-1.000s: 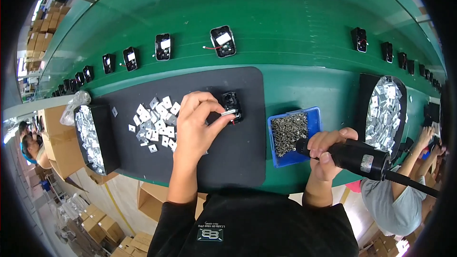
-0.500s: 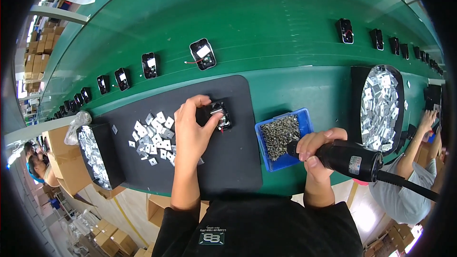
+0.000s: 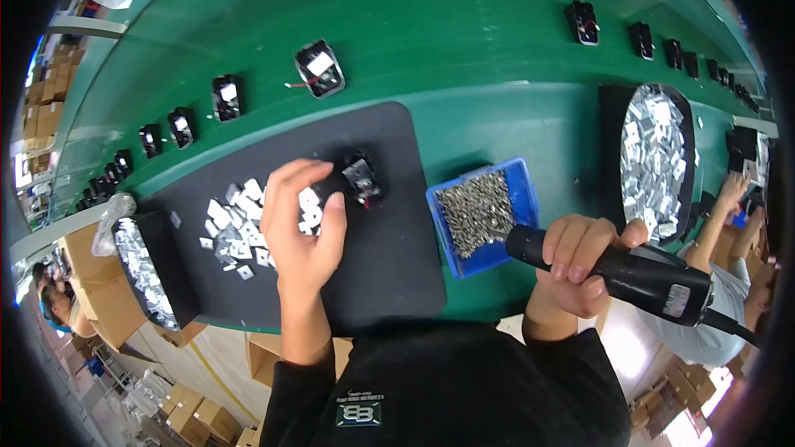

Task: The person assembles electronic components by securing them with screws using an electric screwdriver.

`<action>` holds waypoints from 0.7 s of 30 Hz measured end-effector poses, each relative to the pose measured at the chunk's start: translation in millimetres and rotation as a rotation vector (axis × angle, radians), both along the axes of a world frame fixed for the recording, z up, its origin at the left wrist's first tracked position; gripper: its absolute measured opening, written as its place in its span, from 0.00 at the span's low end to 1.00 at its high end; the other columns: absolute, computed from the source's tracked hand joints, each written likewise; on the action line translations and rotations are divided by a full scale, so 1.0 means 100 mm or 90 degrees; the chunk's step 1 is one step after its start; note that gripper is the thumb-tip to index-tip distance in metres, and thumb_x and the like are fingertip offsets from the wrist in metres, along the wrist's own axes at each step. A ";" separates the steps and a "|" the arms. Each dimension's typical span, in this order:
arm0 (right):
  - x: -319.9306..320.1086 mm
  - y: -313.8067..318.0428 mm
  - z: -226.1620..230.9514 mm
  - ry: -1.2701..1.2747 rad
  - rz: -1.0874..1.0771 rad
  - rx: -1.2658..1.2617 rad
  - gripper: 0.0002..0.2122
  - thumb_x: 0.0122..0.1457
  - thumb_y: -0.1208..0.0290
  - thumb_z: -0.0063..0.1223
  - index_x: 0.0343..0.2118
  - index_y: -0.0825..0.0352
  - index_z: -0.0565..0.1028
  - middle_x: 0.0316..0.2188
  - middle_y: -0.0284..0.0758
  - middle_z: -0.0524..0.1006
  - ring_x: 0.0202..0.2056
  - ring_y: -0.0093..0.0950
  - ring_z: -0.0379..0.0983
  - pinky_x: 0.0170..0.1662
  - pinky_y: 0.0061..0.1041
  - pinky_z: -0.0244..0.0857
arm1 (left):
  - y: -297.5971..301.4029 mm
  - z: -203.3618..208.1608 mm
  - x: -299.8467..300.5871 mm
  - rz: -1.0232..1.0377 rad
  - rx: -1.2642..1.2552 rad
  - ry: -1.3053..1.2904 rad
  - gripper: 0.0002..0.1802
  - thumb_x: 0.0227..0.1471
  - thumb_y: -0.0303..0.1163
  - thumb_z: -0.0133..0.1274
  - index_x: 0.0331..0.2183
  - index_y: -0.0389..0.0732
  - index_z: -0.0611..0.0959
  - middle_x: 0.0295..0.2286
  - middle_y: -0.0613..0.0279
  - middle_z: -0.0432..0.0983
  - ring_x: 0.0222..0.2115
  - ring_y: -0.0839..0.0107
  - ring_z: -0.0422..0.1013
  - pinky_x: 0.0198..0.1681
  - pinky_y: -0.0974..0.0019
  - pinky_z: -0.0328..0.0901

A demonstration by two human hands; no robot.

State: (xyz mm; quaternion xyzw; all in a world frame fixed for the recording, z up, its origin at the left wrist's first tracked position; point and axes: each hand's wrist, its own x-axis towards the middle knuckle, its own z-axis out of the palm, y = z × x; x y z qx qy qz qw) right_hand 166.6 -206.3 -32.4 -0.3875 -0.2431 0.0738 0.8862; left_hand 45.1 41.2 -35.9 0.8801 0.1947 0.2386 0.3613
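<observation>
My left hand (image 3: 300, 236) hovers over the black mat (image 3: 389, 269), thumb and fingers apart with nothing between them. Just beyond its fingertips sits a small black housing (image 3: 373, 187) with a silvery piece on top and a bit of red wire. Beside and partly behind that hand lies a loose pile of square metal plates with holes (image 3: 238, 234). My right hand (image 3: 573, 258) is wrapped round a black corded electric screwdriver (image 3: 642, 281). The tool's front end reaches over the edge of a blue tray (image 3: 465, 268) full of small screws (image 3: 476, 211); its tip is hard to make out.
Black bins of metal plates stand at the right (image 3: 657, 165) and left (image 3: 147, 269). Across the green bench, a row of open black housings (image 3: 320, 69) runs along the far strip. A co-worker's hand (image 3: 733, 190) is busy at the far right. Cardboard boxes (image 3: 99, 281) stand at left.
My left hand has let go of the housing and drawn back to the left, fingers spreading. The screwdriver stays in my right hand near the screw tray, its angle slightly changed. The whole view has shifted.
</observation>
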 end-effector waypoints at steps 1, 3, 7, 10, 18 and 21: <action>0.01 0.01 0.05 -0.015 -0.003 0.015 0.24 0.54 0.72 0.61 0.50 0.57 0.60 0.19 0.26 0.70 0.19 0.23 0.68 0.25 0.23 0.64 | -0.10 0.08 -0.01 -0.026 0.013 -0.010 0.15 0.39 0.19 0.58 0.35 0.34 0.81 0.36 0.51 0.77 0.36 0.57 0.74 0.41 0.62 0.68; 0.03 0.05 0.16 -0.011 0.002 0.018 0.24 0.54 0.71 0.61 0.51 0.56 0.61 0.20 0.26 0.71 0.19 0.22 0.68 0.25 0.23 0.65 | -0.33 0.15 0.00 -0.145 -0.010 -0.028 0.13 0.37 0.21 0.63 0.31 0.37 0.83 0.33 0.56 0.77 0.32 0.61 0.74 0.34 0.65 0.69; 0.02 0.08 0.28 -0.012 0.016 0.054 0.25 0.56 0.70 0.61 0.54 0.55 0.60 0.21 0.26 0.72 0.19 0.22 0.69 0.24 0.23 0.66 | -0.70 0.04 0.09 -0.264 -0.043 -0.026 0.21 0.34 0.28 0.68 0.37 0.38 0.84 0.33 0.60 0.76 0.31 0.61 0.72 0.33 0.64 0.67; 0.00 0.08 0.33 -0.022 0.006 0.044 0.26 0.57 0.69 0.60 0.55 0.54 0.60 0.20 0.26 0.72 0.20 0.21 0.70 0.24 0.22 0.66 | -0.81 -0.02 0.19 -0.294 -0.050 -0.016 0.23 0.34 0.30 0.69 0.38 0.37 0.83 0.35 0.59 0.77 0.31 0.62 0.73 0.34 0.64 0.67; -0.01 0.06 0.37 -0.018 0.001 0.052 0.25 0.57 0.69 0.60 0.55 0.53 0.62 0.19 0.24 0.72 0.20 0.20 0.70 0.24 0.21 0.66 | -0.86 -0.06 0.24 -0.296 -0.095 -0.019 0.15 0.36 0.23 0.65 0.33 0.37 0.85 0.29 0.62 0.81 0.28 0.66 0.75 0.33 0.66 0.66; -0.03 0.07 0.40 -0.008 -0.008 0.061 0.24 0.57 0.69 0.60 0.54 0.53 0.62 0.19 0.24 0.72 0.19 0.19 0.69 0.24 0.20 0.66 | -0.87 -0.05 0.23 -0.290 -0.092 -0.014 0.14 0.36 0.21 0.64 0.32 0.37 0.85 0.29 0.62 0.81 0.28 0.67 0.75 0.33 0.66 0.65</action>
